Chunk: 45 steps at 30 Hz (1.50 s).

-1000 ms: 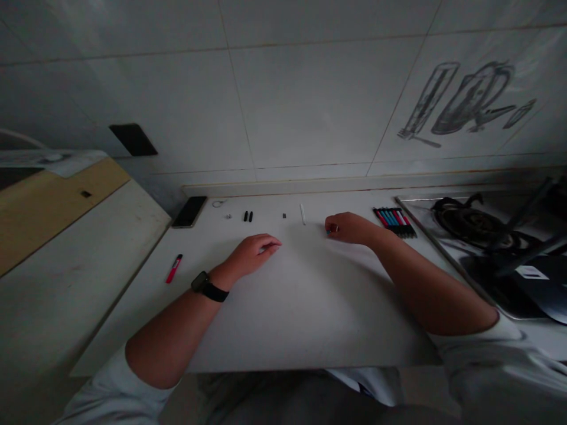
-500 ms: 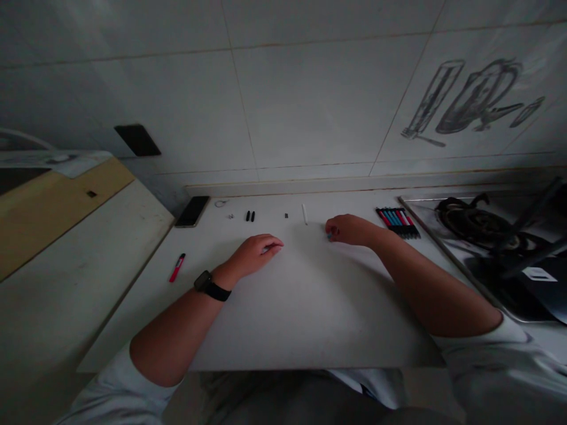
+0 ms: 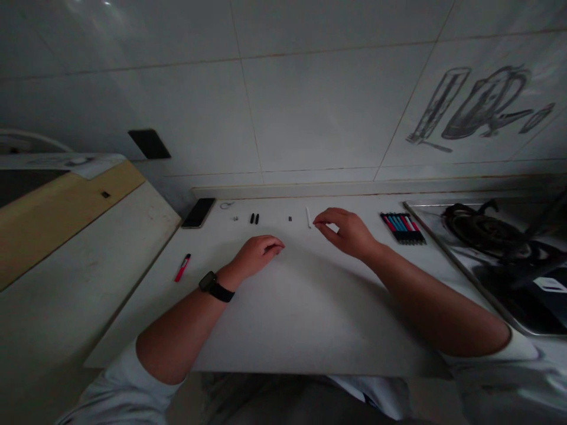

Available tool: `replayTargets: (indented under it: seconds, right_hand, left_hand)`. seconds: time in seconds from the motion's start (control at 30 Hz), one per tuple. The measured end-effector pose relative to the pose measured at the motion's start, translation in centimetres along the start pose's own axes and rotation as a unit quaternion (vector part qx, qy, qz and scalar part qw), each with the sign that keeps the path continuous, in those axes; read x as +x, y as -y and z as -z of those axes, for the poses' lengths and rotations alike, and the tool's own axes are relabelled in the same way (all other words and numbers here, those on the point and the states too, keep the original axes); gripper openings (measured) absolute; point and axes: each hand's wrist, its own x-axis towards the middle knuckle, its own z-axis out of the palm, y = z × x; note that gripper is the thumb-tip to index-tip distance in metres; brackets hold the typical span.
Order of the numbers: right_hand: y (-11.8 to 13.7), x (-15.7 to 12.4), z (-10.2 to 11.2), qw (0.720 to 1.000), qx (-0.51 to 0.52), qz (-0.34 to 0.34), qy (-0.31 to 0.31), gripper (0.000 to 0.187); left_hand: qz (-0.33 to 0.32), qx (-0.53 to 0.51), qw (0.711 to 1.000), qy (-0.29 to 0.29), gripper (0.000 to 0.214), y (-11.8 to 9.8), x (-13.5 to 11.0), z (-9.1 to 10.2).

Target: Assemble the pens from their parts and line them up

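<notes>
My left hand (image 3: 259, 254) rests on the white countertop (image 3: 301, 319), its thumb and fingers pressed together. Whatever it may hold is hidden or too small to name. My right hand (image 3: 348, 231) is above the counter in a pinch, fingertips just right of a thin white stick (image 3: 309, 217); I cannot tell whether anything is between them. Two tiny dark pieces (image 3: 290, 219) lie left of the stick. Farther left are two short black caps or grips (image 3: 254, 219), small silvery bits (image 3: 235, 219) and a thin ring-like loop (image 3: 227, 205).
A row of colored pens (image 3: 403, 228) in a black holder lies at the right, beside a gas stove (image 3: 482, 236). To the left are a red and black marker-like item (image 3: 182, 267) and a phone (image 3: 199, 213). A tiled wall (image 3: 310, 118) closes off the back.
My right hand has shifted left toward the white stick, and its fingers now point left in a pinch. My left hand has stayed nearly in place. The view has moved slightly.
</notes>
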Motion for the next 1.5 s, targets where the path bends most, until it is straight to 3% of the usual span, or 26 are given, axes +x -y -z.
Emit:
replayTargets:
  seconds: [0.13, 0.23, 0.3, 0.37, 0.5, 0.6, 0.77, 1.0, 1.2, 1.5]
  right_hand:
    - [0.2, -1.0, -3.5, 0.992, 0.003, 0.036, 0.12, 0.024]
    - [-0.2, -1.6, -4.9, 0.973, 0.019, 0.069, 0.219, 0.024]
    - [-0.6, -1.8, -5.3, 0.967, 0.035, 0.08, 0.239, 0.023]
    - [-0.9, -1.9, -5.4, 0.968, 0.047, 0.08, 0.235, 0.023]
    - [-1.3, -1.9, -5.5, 0.969, 0.045, 0.077, 0.228, 0.023]
    - [-1.2, -2.1, -5.6, 0.971, 0.04, 0.073, 0.224, 0.023]
    - [-1.1, -2.2, -6.0, 0.975, 0.032, 0.056, 0.214, 0.022]
    - [-0.5, -0.5, -7.7, 0.976, 0.051, 0.009, 0.213, 0.02]
    - [-0.1, 2.5, -10.3, 0.977, 0.034, -0.021, 0.21, 0.023]
    - [0.9, 9.6, -16.0, 0.967, -0.124, -0.113, 0.189, 0.054]
  left_hand:
    - [0.052, 0.017, 0.995, -0.079, 0.023, 0.3, 0.0, 1.1]
    - [0.099, -0.036, 0.974, -0.199, 0.03, 2.3, 0.4, 3.5]
    - [0.138, -0.058, 0.945, -0.289, 0.03, 4.5, 1.1, 5.7]
    - [0.18, -0.039, 0.927, -0.328, 0.026, 6.9, 2.0, 7.6]
    - [0.258, 0.058, 0.921, -0.286, 0.04, 10.7, 3.2, 8.9]
    - [0.322, 0.111, 0.917, -0.206, 0.053, 12.1, 3.2, 7.5]
    - [0.312, 0.174, 0.92, -0.162, 0.043, 13.1, 2.7, 5.3]
    - [0.281, 0.204, 0.924, -0.161, 0.013, 13.5, 2.5, 5.4]
    - [0.28, 0.2, 0.927, -0.15, 0.007, 12.9, 2.2, 5.6]
    - [0.27, 0.144, 0.914, -0.267, 0.012, 10.4, 2.1, 5.1]
